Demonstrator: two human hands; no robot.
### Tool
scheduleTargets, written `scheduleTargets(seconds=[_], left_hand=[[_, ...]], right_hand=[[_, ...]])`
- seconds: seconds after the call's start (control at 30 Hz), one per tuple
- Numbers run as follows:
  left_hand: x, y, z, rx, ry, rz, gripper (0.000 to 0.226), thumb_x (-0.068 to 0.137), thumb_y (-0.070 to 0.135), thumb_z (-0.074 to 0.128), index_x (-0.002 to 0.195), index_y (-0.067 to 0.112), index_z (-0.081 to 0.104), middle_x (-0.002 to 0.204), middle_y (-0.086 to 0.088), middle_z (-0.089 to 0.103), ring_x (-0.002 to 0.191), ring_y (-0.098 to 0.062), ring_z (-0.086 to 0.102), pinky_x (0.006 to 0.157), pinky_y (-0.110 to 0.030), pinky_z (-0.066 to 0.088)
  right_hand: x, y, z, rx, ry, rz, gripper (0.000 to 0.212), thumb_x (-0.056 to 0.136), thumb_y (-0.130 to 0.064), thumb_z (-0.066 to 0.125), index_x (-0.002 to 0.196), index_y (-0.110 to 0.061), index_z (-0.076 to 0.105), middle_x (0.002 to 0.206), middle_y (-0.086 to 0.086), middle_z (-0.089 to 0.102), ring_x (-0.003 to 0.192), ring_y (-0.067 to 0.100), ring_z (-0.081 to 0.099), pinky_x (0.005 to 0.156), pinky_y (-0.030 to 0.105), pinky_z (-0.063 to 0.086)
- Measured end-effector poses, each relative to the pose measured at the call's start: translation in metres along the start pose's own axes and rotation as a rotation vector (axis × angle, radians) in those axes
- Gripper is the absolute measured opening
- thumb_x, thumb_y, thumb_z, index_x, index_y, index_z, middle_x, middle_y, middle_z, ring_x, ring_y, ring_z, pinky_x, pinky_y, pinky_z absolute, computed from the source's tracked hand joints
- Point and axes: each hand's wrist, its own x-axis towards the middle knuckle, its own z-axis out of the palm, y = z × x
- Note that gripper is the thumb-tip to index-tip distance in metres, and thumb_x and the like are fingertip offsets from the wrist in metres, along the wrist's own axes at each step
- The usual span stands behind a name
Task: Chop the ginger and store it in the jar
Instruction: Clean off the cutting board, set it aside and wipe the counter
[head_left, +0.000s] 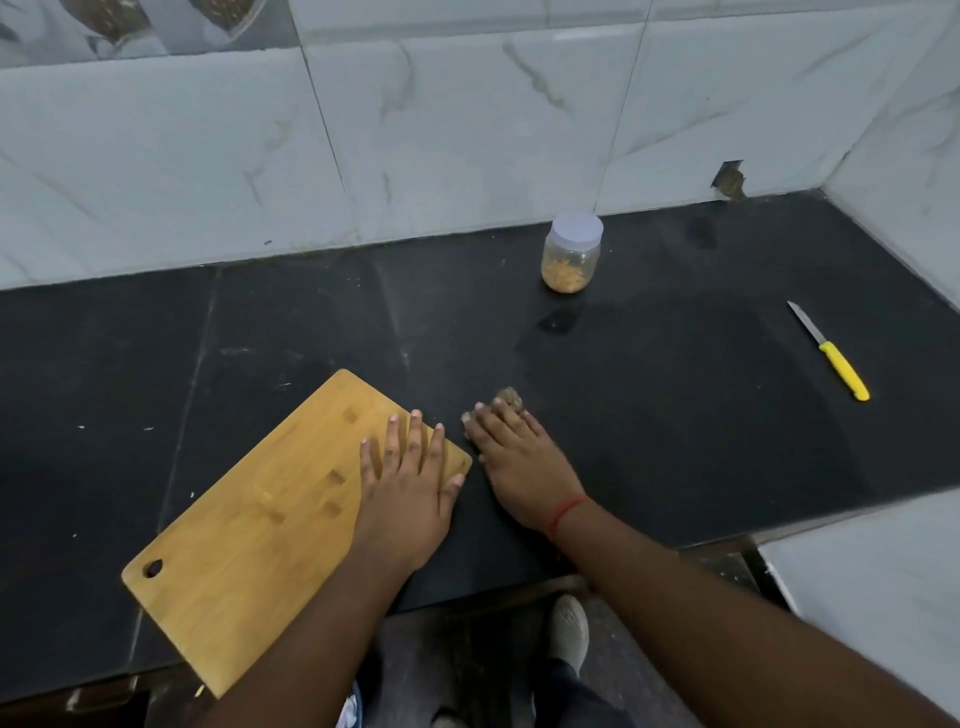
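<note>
While the left hand (410, 488) lies flat on the board (270, 525), the right hand (514, 452) half-hides ginger (510, 397), grip unclear.

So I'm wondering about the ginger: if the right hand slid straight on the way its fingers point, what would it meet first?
The right hand lies flat on the counter, fingers pointing up-left. A brownish ginger piece sits right at its fingertips, apparently touching; that comes first.

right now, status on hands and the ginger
Left hand flat on cutting board. Right hand over ginger piece on counter. Jar lidded; knife far right.
</note>
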Motion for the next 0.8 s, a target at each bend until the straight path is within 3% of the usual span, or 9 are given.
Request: scheduleTargets(seconds=[0.1,0.2,0.3,0.4,0.43,0.5,0.6,0.73,0.8], left_hand=[[0.012,0.004,0.0,-0.001,0.018,-0.043,0.07,0.1,0.055,0.008,0.16,0.02,0.019,0.168,-0.01,0.006,0.155,-0.031,-0.005,0.122,-0.059,0.003],[0.027,0.014,-0.002,-0.01,0.021,-0.048,0.069,0.1,0.055,0.009,0.16,0.021,0.016,0.168,-0.008,0.005,0.154,-0.03,-0.009,0.123,-0.058,0.002],[0.044,0.025,-0.003,-0.001,0.032,-0.086,0.069,0.1,0.056,0.007,0.16,0.021,0.011,0.168,-0.007,0.001,0.154,-0.029,-0.013,0.123,-0.058,0.001],[0.059,0.034,-0.005,0.005,0.0,-0.13,0.071,0.098,0.058,0.002,0.16,0.023,0.004,0.168,-0.005,-0.005,0.153,-0.028,-0.018,0.123,-0.057,-0.002],[0.062,0.037,-0.005,0.007,-0.011,-0.148,0.072,0.098,0.058,0.0,0.16,0.023,0.003,0.168,-0.005,-0.007,0.152,-0.028,-0.02,0.123,-0.057,-0.003],[0.065,0.042,-0.004,0.002,-0.023,-0.191,0.072,0.097,0.058,-0.003,0.16,0.023,0.001,0.168,-0.005,-0.009,0.152,-0.027,-0.022,0.123,-0.056,-0.004],[0.062,0.043,-0.001,-0.014,-0.004,-0.268,0.072,0.098,0.058,-0.001,0.16,0.023,0.005,0.168,-0.005,-0.006,0.153,-0.027,-0.019,0.123,-0.057,-0.001],[0.055,0.047,0.003,-0.038,-0.016,-0.325,0.072,0.097,0.056,-0.002,0.16,0.022,0.007,0.168,-0.005,-0.006,0.153,-0.027,-0.018,0.123,-0.057,-0.001],[0.052,0.051,0.001,-0.059,0.005,-0.333,0.073,0.097,0.053,-0.002,0.161,0.02,0.01,0.168,-0.005,-0.004,0.153,-0.027,-0.016,0.123,-0.058,0.0]], right_hand=[[0.047,0.013,-0.006,0.053,0.039,0.145,0.052,0.097,-0.026,0.037,0.148,-0.022,0.029,0.155,0.003,0.03,0.146,0.026,0.017,0.115,0.049,0.026],[0.085,0.029,-0.005,0.025,-0.027,-0.027,0.051,0.097,-0.028,0.038,0.148,-0.024,0.03,0.156,0.001,0.028,0.147,0.025,0.017,0.117,0.048,0.023],[0.12,0.047,-0.01,0.038,0.048,0.133,0.052,0.096,-0.031,0.04,0.146,-0.021,0.033,0.153,0.004,0.032,0.145,0.029,0.021,0.115,0.049,0.026],[0.135,0.058,-0.009,0.013,-0.012,-0.106,0.052,0.095,-0.031,0.042,0.146,-0.024,0.035,0.152,-0.001,0.035,0.144,0.023,0.024,0.115,0.046,0.027],[0.138,0.058,-0.008,0.022,0.006,-0.092,0.052,0.095,-0.029,0.042,0.146,-0.024,0.036,0.152,-0.001,0.036,0.144,0.023,0.025,0.115,0.046,0.027],[0.135,0.056,-0.01,0.043,0.033,-0.017,0.054,0.094,-0.03,0.041,0.147,-0.021,0.033,0.152,0.002,0.035,0.144,0.026,0.023,0.115,0.047,0.026],[0.113,0.054,-0.007,0.021,-0.026,-0.298,0.054,0.097,-0.031,0.041,0.149,-0.024,0.03,0.155,-0.003,0.03,0.146,0.02,0.02,0.118,0.043,0.022],[0.058,0.047,-0.015,0.107,-0.006,-0.156,0.058,0.094,-0.03,0.042,0.15,-0.021,0.027,0.155,0.0,0.028,0.147,0.021,0.016,0.118,0.045,0.021],[0.021,0.038,-0.011,0.063,-0.06,-0.342,0.059,0.095,-0.031,0.04,0.151,-0.02,0.026,0.157,0.0,0.025,0.148,0.02,0.014,0.119,0.045,0.019]])
